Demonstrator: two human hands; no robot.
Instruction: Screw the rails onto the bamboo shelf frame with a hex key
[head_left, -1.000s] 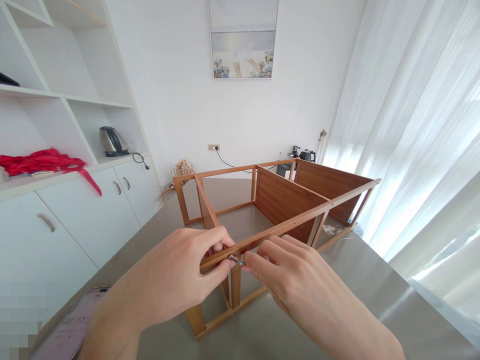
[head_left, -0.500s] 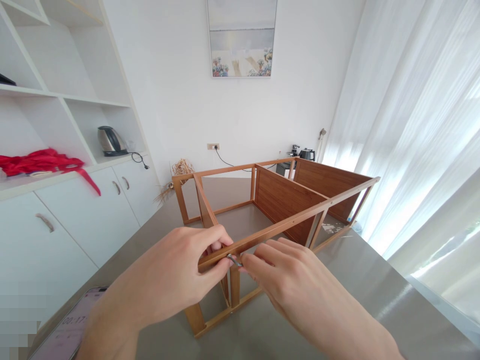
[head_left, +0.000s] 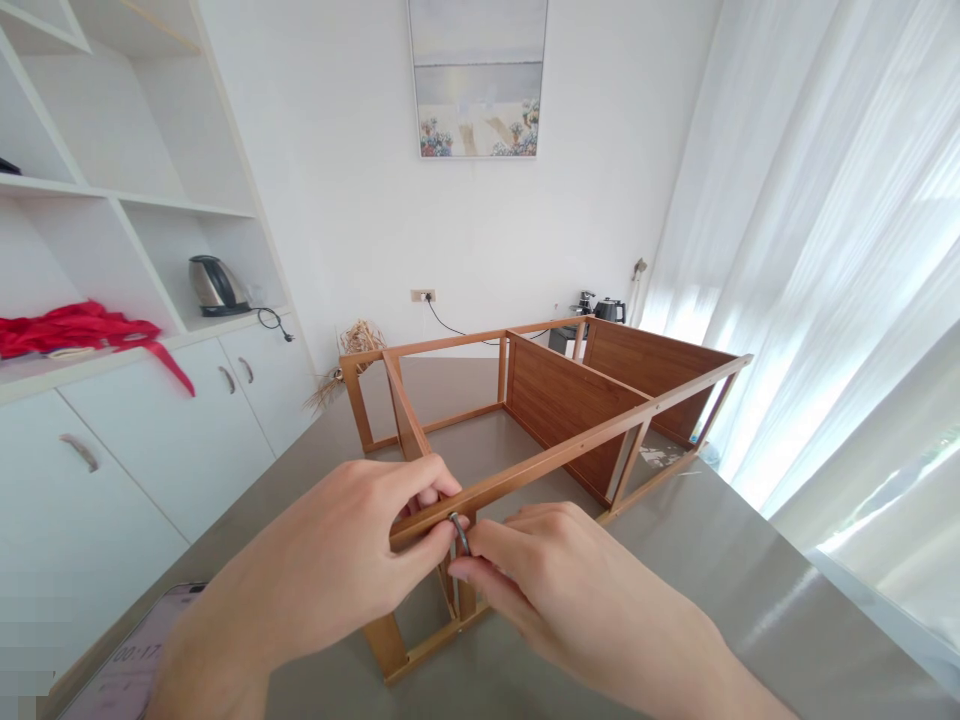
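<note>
A brown wooden shelf frame lies on its side on the grey table, its panels standing upright. My left hand is closed around the near rail, fingers above and behind it, thumb at its front face. Between the thumb and forefinger of my right hand is a small silver hex key. One end of the key meets the front of the rail beside my left thumb. Whatever fastener sits there is hidden.
A phone showing a timer lies at the table's left edge. White cabinets with an electric kettle and red cloth stand at left. Dried stalks are behind the frame, white curtains at right.
My right hand has turned the hex key, its free end swinging from pointing right to pointing more downward. My left hand keeps its hold on the rail. The view has shifted slightly.
</note>
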